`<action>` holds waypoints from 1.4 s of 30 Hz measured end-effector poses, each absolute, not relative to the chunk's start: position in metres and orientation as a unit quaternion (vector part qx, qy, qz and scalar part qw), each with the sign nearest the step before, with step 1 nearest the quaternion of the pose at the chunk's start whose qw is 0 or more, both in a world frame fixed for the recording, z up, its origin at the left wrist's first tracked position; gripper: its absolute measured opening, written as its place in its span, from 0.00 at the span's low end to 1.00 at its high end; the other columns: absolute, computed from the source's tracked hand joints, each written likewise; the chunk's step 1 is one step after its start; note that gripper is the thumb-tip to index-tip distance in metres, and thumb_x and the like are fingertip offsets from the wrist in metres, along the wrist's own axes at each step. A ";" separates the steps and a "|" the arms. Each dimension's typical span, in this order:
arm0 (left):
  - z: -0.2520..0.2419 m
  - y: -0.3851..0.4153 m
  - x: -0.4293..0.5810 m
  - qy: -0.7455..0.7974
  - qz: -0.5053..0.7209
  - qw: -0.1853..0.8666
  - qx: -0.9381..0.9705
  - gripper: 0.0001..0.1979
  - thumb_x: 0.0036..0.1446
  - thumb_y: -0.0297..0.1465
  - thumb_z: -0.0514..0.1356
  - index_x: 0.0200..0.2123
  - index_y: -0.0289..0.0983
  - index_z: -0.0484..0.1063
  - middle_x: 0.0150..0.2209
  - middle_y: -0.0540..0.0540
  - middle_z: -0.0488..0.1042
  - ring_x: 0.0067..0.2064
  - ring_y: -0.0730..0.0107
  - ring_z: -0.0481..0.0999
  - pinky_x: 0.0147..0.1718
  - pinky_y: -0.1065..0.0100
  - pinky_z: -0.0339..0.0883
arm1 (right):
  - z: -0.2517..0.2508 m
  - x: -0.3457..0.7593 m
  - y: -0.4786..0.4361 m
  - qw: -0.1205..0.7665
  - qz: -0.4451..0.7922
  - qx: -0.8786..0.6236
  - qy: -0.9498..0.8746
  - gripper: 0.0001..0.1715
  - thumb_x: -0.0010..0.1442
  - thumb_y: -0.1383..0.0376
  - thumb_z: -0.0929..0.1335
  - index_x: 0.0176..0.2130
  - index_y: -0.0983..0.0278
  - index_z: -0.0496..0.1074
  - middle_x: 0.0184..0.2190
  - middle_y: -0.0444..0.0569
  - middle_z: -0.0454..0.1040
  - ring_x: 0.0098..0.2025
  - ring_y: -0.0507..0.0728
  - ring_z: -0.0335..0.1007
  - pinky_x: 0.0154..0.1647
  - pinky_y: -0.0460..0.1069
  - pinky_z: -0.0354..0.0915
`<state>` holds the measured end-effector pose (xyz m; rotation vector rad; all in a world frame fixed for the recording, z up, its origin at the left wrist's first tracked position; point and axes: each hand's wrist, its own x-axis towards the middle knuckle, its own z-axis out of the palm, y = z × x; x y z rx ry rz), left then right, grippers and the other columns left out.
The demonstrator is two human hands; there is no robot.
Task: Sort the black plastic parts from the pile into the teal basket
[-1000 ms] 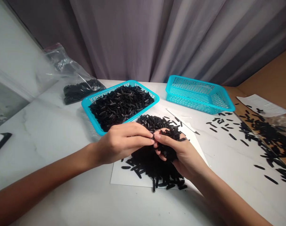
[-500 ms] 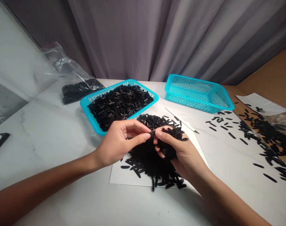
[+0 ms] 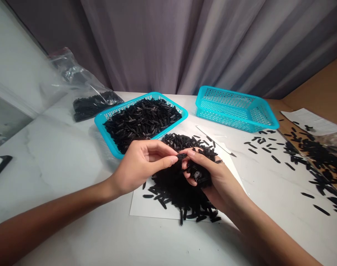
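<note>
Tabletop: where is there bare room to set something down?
Bare tabletop lies between the filled basket and left forearm, and, nearly bare, in front of the white sheet. Crowded: the sheet, heaped with black pieces, and the right side, strewn with more.

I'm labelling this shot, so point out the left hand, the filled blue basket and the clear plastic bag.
Left hand (image 3: 140,160): head view, back of the hand.
Filled blue basket (image 3: 105,135): head view, left rim.
Clear plastic bag (image 3: 81,78): head view, upper crinkled part.
</note>
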<state>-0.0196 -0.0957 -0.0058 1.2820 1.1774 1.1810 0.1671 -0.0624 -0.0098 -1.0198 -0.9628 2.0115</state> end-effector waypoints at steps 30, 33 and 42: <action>-0.023 -0.101 -0.020 0.357 0.327 0.065 0.872 0.11 0.63 0.29 0.62 0.49 0.34 0.73 0.46 0.41 0.78 0.45 0.62 0.76 0.44 0.62 0.73 | -0.016 0.160 -0.071 0.299 0.842 -0.362 -0.266 0.11 0.58 0.56 0.74 0.34 0.62 0.79 0.28 0.44 0.78 0.28 0.52 0.72 0.28 0.44 0.67; -0.023 -0.098 -0.022 0.371 0.371 0.110 0.844 0.08 0.61 0.25 0.61 0.44 0.33 0.76 0.43 0.41 0.80 0.45 0.64 0.79 0.44 0.65 0.74 | -0.014 0.160 -0.072 0.285 0.842 -0.366 -0.274 0.12 0.61 0.56 0.72 0.39 0.61 0.81 0.32 0.46 0.80 0.35 0.54 0.75 0.33 0.45 0.69; -0.008 -0.088 -0.025 0.526 0.407 0.326 0.671 0.08 0.57 0.31 0.67 0.42 0.41 0.83 0.40 0.49 0.83 0.39 0.69 0.81 0.37 0.72 0.75 | -0.016 0.165 -0.064 0.314 0.821 -0.365 -0.308 0.08 0.60 0.62 0.74 0.41 0.61 0.81 0.42 0.47 0.78 0.46 0.55 0.72 0.47 0.50 0.74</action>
